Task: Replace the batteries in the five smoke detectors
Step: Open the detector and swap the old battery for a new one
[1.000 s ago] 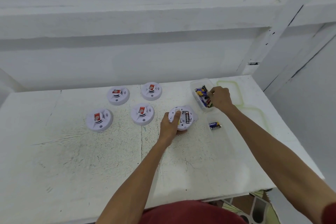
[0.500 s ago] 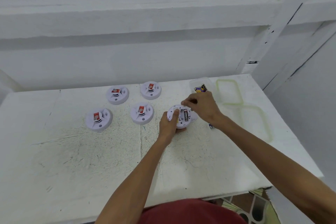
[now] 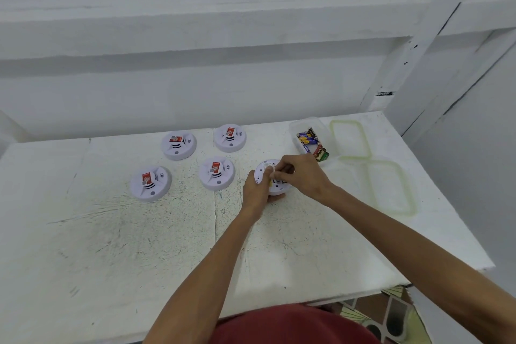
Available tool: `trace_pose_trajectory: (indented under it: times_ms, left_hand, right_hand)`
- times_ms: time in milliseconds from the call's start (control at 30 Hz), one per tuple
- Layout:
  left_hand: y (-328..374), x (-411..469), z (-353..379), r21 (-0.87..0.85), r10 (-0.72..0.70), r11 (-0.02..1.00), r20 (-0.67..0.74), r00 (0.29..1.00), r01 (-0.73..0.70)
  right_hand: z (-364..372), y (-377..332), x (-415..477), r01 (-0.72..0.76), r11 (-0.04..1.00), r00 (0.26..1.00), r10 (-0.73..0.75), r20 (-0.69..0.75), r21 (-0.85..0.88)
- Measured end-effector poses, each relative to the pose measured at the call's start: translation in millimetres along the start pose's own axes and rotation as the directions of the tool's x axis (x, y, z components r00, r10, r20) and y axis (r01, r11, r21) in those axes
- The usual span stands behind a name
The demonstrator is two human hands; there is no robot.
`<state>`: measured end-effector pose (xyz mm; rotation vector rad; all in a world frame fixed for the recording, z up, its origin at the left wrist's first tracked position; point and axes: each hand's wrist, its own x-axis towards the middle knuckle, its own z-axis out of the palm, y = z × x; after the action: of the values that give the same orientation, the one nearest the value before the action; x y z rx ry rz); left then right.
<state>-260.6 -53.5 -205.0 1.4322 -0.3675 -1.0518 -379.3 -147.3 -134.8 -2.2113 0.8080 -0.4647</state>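
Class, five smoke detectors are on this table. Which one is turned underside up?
The smoke detector gripped by the left hand, nearest the battery container; the other four show red-stickered fronts.

5 round white plastic smoke detectors (image 3: 178,144) (image 3: 229,137) (image 3: 150,183) (image 3: 217,173): 4 face-up w/ red stickers, 10–12 o'clock from centre of the 1 white table (image 3: 111,246); 1 flipped detector (image 3: 276,188) at 1 o'clock. 1 clear plastic tub (image 3: 296,131), 1 o'clock; loose batteries (image 3: 311,142) inside, no. unclear. 2 clear lids (image 3: 350,142) (image 3: 391,187) w/ green seals, 2 o'clock. 2 bare hands: left hand (image 3: 255,190), right hand (image 3: 304,176).
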Motion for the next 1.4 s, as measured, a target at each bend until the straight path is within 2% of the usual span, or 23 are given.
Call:
trace_pose_trajectory:
  times_ms: [133, 200, 300, 500, 700, 900, 967, 1167, 1400]
  left_hand:
    - [-1, 3, -2, 0.022, 0.029, 0.999, 0.026, 0.999, -0.030]
    - [0, 2, -2, 0.042, 0.051, 0.998, 0.023, 0.998, -0.052]
    - [-2, 2, -2, 0.054, 0.083, 0.995, 0.023, 0.996, -0.084]
    - [-1, 1, -3, 0.054, 0.089, 0.995, 0.003, 0.996, -0.089]
    - [0, -1, -3, 0.070, 0.074, 0.995, 0.002, 0.997, -0.074]
    - [3, -3, -6, 0.024, 0.063, 0.998, 0.027, 0.998, -0.064]
    - [4, -3, -6, -0.024, 0.042, 0.999, 0.033, 0.999, -0.041]
    - [2, -5, -5, -0.098, 0.002, 0.995, 0.017, 1.000, -0.001]
    - [6, -7, -4, -0.229, -0.034, 0.973, -0.011, 0.999, 0.031]
  right_hand:
    - [1, 10, 6, 0.016, 0.984, 0.999, -0.011, 0.031, -0.180]
    - [1, 14, 6, -0.009, 0.988, 0.995, 0.025, 0.098, -0.152]
    - [0, 15, 6, -0.014, 0.995, 0.992, 0.026, 0.121, -0.098]
    - [2, 17, 4, 0.022, 0.986, 0.992, -0.001, 0.127, -0.166]
    - [1, 15, 7, -0.098, 0.995, 0.993, 0.099, 0.070, -0.021]
    - [0, 10, 15, -0.105, 0.994, 0.991, 0.108, 0.083, -0.044]
    - [1, 9, 17, -0.151, 0.988, 0.984, 0.152, 0.090, -0.019]
    - [-1, 9, 21, -0.288, 0.947, 0.951, 0.266, 0.155, 0.142]
    - [1, -1, 27, -0.313, 0.918, 0.937, 0.256, 0.238, 0.245]
